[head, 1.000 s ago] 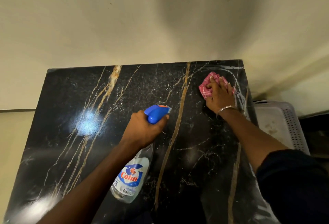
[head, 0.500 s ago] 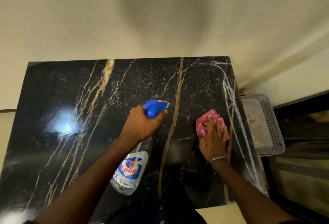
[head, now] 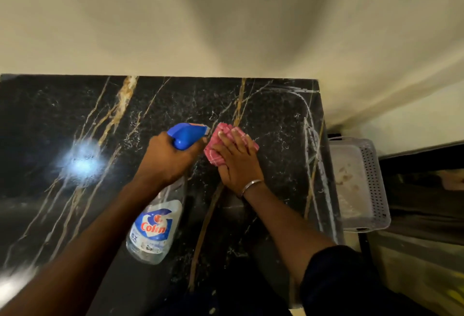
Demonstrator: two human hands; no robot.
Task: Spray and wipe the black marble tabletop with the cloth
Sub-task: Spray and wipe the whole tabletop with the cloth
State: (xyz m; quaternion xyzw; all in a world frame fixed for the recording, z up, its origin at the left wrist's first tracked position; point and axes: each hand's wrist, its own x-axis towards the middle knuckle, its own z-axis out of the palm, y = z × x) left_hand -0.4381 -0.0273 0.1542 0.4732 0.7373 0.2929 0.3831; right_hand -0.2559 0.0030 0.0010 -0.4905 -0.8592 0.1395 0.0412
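Tabletop: black marble tabletop (head: pixel 276 120) with gold veins, set against a cream wall.
Left hand (head: pixel 168 160): curled around the neck of the spray bottle (head: pixel 155 227).
Right hand (head: pixel 238 162): fingers straight, pressed flat on the cloth (head: pixel 213 151).
Cloth: pink checked, folded, lying mid-table beside the blue nozzle.
Basket (head: pixel 374 185): grey, beside the right table edge.

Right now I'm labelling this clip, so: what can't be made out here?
Head view only:
- Trigger of the bottle: hidden under the left hand.
- Most of the cloth: covered by the right hand.
- Left edge of the table: cut off by the frame.
- What lies in the basket: blurred.
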